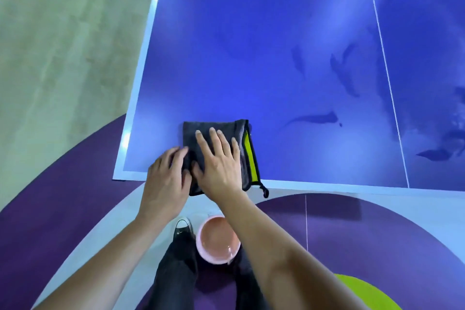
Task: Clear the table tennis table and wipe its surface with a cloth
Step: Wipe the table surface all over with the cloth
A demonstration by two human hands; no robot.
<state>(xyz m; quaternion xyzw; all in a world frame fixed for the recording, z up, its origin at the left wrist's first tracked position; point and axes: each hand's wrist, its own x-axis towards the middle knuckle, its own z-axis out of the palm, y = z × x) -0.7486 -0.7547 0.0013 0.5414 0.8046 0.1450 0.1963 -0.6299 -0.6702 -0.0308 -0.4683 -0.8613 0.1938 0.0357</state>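
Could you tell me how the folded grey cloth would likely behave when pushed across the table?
Probably floppy: the cloth bunches where the left hand grips its edge. Pressed flat by the right hand, it should slide, not roll. Its loose cord may trail.

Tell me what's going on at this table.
A person is at the near corner of the blue table with both hands on a folded grey cloth: the right hand presses flat on top, the left hand grips its left edge. Dark streaks show further right. A pink basin sits on the floor by their shoe.
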